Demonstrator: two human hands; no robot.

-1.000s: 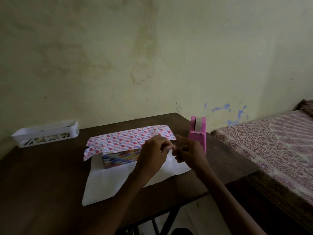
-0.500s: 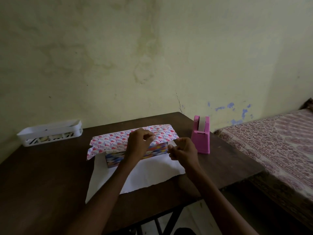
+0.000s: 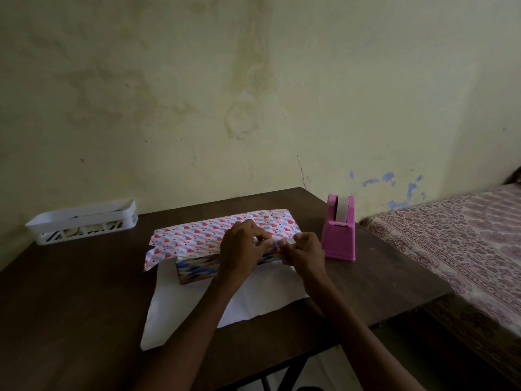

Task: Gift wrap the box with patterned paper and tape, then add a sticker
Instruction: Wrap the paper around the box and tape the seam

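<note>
Item: box (image 3: 197, 268), many-coloured, lying lengthwise at the middle of the table (image 3: 70, 306). Its near long face is bare.

Item: patterned paper (image 3: 197, 235), hearts on pale ground. One flap is folded over the box top. The rest lies white side up on the table at 6 o'clock from the box.

Item: left hand (image 3: 241, 248), fingers curled, pinching the left end of a tape strip (image 3: 277, 242) at the flap's near edge.

Item: right hand (image 3: 306, 253), touching the left at its 3 o'clock, thumb and fingers pinching the strip's other end.

Item: tape dispenser (image 3: 339, 238), pink, upright at 3 o'clock from the box, just beyond the right hand.

Item: white basket (image 3: 84, 221), at 10 o'clock, well apart. Contents too dim to name.

Item: bed (image 3: 451, 244), patterned cover, far off at 3 o'clock.

Change noted: a second ago both hands worked together off the box's right end. Half a second ago the left had gone alone onto the flap. Now the right has joined it and the strip spans between them.

Meaning, as I judge it: the first flap is about to be fastened to the box. The near half, the ends and the sticker remain.
</note>
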